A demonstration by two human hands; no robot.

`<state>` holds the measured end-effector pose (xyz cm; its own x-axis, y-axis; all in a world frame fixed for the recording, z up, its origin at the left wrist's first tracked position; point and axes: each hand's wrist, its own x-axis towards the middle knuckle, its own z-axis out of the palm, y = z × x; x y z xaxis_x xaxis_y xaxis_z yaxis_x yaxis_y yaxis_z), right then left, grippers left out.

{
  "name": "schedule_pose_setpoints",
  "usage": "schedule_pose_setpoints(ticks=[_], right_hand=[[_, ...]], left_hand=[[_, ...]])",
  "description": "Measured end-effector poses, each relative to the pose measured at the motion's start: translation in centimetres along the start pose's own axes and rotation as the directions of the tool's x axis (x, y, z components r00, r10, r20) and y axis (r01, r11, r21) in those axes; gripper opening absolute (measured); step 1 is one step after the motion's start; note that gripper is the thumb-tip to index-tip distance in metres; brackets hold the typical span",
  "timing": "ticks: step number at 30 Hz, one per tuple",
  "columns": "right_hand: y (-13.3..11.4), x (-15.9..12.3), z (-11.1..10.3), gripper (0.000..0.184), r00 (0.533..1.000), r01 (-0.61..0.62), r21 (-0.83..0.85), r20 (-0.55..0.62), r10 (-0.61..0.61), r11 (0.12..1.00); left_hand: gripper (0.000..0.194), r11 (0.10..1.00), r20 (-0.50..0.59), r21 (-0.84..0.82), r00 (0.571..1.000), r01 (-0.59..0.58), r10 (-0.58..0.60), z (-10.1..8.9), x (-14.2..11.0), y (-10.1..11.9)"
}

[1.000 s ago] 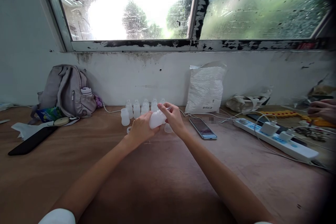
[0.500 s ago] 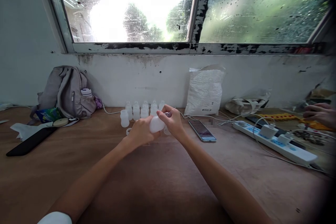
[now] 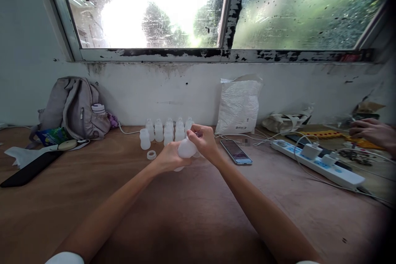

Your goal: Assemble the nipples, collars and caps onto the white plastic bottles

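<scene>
A white translucent baby bottle (image 3: 186, 149) is tilted between my two hands above the table. My left hand (image 3: 166, 158) wraps round its body. My right hand (image 3: 204, 142) is closed at the upper end, its thumb and fingers pinching there; the small part under the fingertips is mostly hidden. Behind the hands stand several similar bottles (image 3: 168, 132) with clear domed tops. A bottle with no domed top (image 3: 144, 139) stands at their front left. A white ring (image 3: 151, 155) lies on the table left of my left hand.
A phone (image 3: 236, 152) lies to the right, before a white plastic package (image 3: 239, 106). Farther right are a power strip (image 3: 318, 165) with cables and another person's hand (image 3: 373, 133). A grey backpack (image 3: 76, 109) and a black flat object (image 3: 32, 168) are at the left.
The view has shifted slightly. The bottle is turned a little in my hands, its base facing me more. The white ring beside my left hand now shows fully.
</scene>
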<state>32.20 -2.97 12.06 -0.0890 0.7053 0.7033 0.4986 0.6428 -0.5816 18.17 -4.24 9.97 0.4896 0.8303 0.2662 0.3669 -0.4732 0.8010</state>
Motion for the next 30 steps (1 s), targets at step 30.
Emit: schedule_pose_setpoints(ticks=[30], right_hand=[[-2.1,-1.0,-0.1,0.031,0.997,0.037,0.177,-0.066,-0.025,0.984]], left_hand=[[0.023,0.874,-0.216,0.484,0.96,-0.054,0.179,-0.1,-0.7,1.2]])
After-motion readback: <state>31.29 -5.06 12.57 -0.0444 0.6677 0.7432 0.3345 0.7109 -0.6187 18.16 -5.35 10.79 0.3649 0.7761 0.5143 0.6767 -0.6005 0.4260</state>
